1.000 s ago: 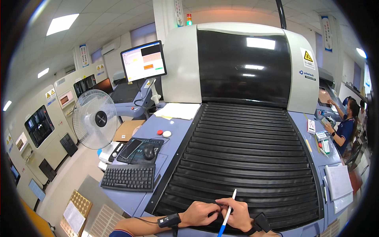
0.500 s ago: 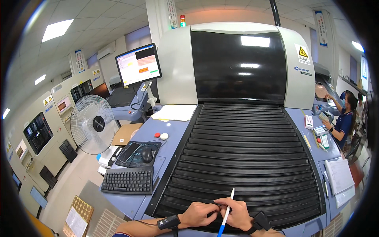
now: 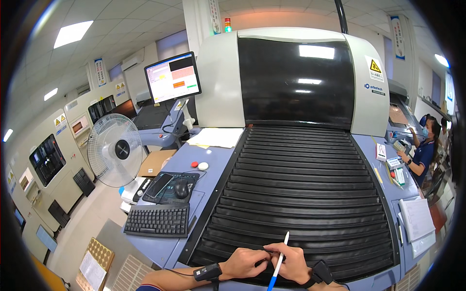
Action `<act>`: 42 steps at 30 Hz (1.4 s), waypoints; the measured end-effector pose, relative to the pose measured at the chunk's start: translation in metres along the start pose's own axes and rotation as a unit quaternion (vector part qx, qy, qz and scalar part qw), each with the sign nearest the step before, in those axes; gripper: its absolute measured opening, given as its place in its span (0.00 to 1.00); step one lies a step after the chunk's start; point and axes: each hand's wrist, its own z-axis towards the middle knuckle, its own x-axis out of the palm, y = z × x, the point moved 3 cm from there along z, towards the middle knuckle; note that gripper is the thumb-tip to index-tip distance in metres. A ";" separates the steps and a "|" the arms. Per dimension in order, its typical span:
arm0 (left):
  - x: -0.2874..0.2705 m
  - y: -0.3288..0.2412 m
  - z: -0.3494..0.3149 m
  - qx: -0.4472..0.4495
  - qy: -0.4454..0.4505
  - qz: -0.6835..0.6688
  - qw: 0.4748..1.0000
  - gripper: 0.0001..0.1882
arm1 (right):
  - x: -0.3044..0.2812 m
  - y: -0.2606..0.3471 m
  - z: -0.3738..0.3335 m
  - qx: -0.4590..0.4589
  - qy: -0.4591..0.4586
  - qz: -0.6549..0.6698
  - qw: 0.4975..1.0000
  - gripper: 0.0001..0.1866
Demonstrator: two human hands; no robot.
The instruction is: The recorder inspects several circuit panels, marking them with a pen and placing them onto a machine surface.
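Both my hands are together over the near end of the black ribbed bed [image 3: 291,194] of a large machine. My right hand [image 3: 294,264] is closed around a white pen with a blue lower end [image 3: 279,266], its tip pointing up and away from me. My left hand [image 3: 244,263] is curled closed beside it, fingertips meeting the right hand's thumb side. What lies inside the left fingers, if anything, is hidden. Each wrist wears a black strap, the left one with a small box and a cable.
Left of the bed are a keyboard [image 3: 156,221], mouse [image 3: 181,188], phone [image 3: 159,185], fan [image 3: 115,150] and monitor [image 3: 173,78]. White sheets [image 3: 216,137] lie farther back. On the right are papers [image 3: 417,218] and small boxes [image 3: 380,151]. A co-worker [image 3: 423,154] stands at the far right.
My hands and the pen keep the same pose. The view has shifted slightly. At the far right, the co-worker's raised hand has come down and back from the neighbouring machine's panel.
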 end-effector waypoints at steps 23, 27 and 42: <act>-0.055 0.045 0.027 -0.145 -0.127 0.113 0.975 0.15 | -0.051 -0.025 0.019 0.027 -0.111 -0.084 0.990 0.15; -0.082 0.076 0.014 -0.214 -0.137 0.243 0.936 0.33 | -0.083 -0.037 0.027 0.082 -0.161 -0.179 0.967 0.12; -0.083 0.104 0.004 -0.346 -0.188 0.207 0.895 0.31 | -0.077 -0.073 0.026 0.203 0.083 -0.282 0.934 0.31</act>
